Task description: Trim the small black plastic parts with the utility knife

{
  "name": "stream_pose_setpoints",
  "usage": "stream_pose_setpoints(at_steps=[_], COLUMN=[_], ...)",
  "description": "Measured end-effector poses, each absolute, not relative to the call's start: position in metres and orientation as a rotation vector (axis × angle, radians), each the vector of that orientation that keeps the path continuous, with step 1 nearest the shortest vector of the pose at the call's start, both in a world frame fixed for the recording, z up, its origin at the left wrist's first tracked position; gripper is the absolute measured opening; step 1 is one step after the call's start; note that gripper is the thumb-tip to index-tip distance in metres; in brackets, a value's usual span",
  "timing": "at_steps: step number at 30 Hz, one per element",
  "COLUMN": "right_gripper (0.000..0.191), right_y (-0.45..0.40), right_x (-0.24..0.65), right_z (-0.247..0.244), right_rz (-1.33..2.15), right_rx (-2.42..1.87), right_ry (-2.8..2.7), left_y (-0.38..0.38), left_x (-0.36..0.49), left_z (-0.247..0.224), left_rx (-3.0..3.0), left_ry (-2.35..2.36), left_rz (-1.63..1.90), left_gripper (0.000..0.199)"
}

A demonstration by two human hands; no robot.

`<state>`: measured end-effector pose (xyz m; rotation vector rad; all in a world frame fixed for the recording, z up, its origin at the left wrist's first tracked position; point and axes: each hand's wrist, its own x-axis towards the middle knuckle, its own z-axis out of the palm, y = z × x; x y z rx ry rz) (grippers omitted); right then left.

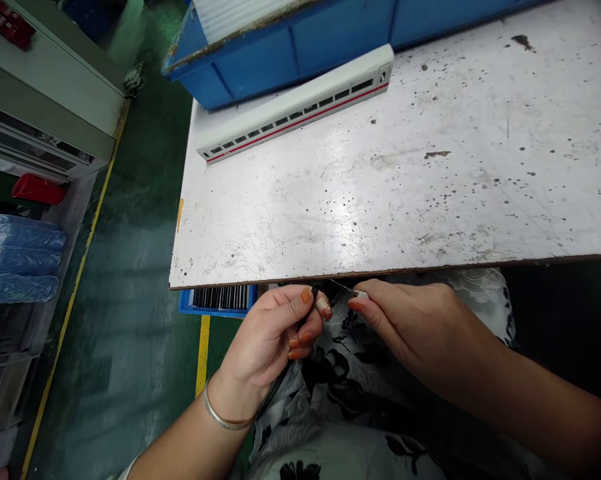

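Just below the table's front edge, my left hand (285, 323) is closed, with thumb and index finger pinching a small dark piece (315, 292) whose kind I cannot make out. One of its fingertips has a beige wrap. To its right, my right hand (405, 313) is closed on a thin pointed tool (351, 289). A pale bit of the tool shows at the fingers, and its slim tip points left toward the dark piece, apart from it. On the table lies a white model train car shell (300, 107) with a red stripe and dark windows, touched by neither hand.
A blue bin (275, 63) stands at the back of the white, scuffed table (300, 213). Under the front edge sits a blue tray (185, 303) of dark slats. Wrapped blue bundles (20, 257) and a red container (39, 189) lie at far left beyond the green floor.
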<state>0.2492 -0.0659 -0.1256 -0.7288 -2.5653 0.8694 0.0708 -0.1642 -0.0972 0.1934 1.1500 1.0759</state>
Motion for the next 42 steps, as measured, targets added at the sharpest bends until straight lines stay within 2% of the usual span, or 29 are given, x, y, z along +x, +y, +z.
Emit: stream_pose_setpoints(at_steps=[4,9,17,21,27,42], right_gripper=[0.041,0.043,0.040,0.040,0.043,0.040], right_y=[-0.064,-0.063,-0.064,-0.065,-0.062,-0.058], right_x=[0.251,0.252,0.255,0.256,0.255,0.254], right_z=[-0.126,-0.126,-0.123,-0.124,-0.126,-0.130], right_rz=[0.911,0.986,1.058,1.086,1.067,1.063], right_rx=[-0.744,-0.785,-0.773,-0.795,-0.780,-0.758], right_ry=[-2.557,-2.542,-2.515,-2.526,-2.516,-2.537], left_y=[-0.165,-0.166,-0.166,-0.166,-0.165,-0.160], left_x=[0.074,0.076,0.079,0.077,0.074,0.066], left_z=[-0.090,-0.080,-0.079,-0.079,-0.086,-0.090], left_rx=[0.445,0.980,1.305,1.145,0.589,0.109], left_ry=[1.427,1.866,2.056,2.005,1.599,1.243], left_rz=[1.059,0.899,0.855,0.905,1.086,1.135], left_gripper=[0.020,0.021,0.014,0.017,0.035,0.026])
